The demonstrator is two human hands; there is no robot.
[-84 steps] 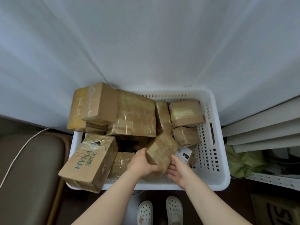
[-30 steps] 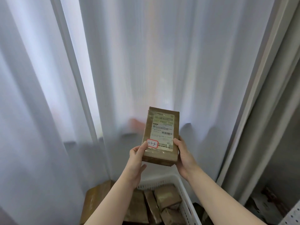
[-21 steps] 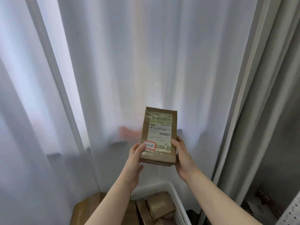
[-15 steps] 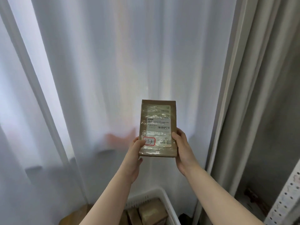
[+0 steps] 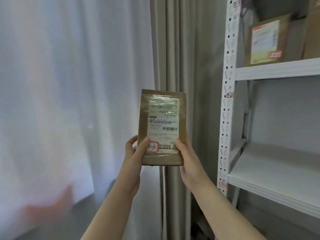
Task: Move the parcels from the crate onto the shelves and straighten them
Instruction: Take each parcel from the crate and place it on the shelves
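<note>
**Caller:** Where is the parcel?

**Operator:** I see one brown cardboard parcel [image 5: 162, 126] held upright in the air at the middle of my view, its long side vertical and its front face turned to the camera. It touches no shelf. A white shipping label [image 5: 170, 110] under clear tape covers most of that face. A small red-bordered sticker [image 5: 152, 146] with handwriting sits at the label's lower left.

**Caller:** And the hands?

**Operator:** Both grasp it near the bottom. The left grip [image 5: 135, 153] clasps the lower left edge, with the thumb lying on the front and touching the sticker. The right grip [image 5: 188, 160] clasps the lower right edge, with the thumb on the label's corner. I cannot see the right fingers behind the box. Both forearms rise bare from the bottom of the frame.

**Caller:** What lies around it?

**Operator:** Behind the parcel hangs a grey curtain [image 5: 181, 49], and a sheer white curtain [image 5: 69, 101] fills the left side. To the right stands a white shelving unit, near the right grip but apart from it, with a perforated upright post [image 5: 226, 101]. Its upper shelf [image 5: 277, 68] carries a labelled box [image 5: 266, 40] standing upright, and a second brown box [image 5: 311, 32] is cut off at the frame edge. A lower shelf [image 5: 277, 170] runs at about wrist level.
</note>
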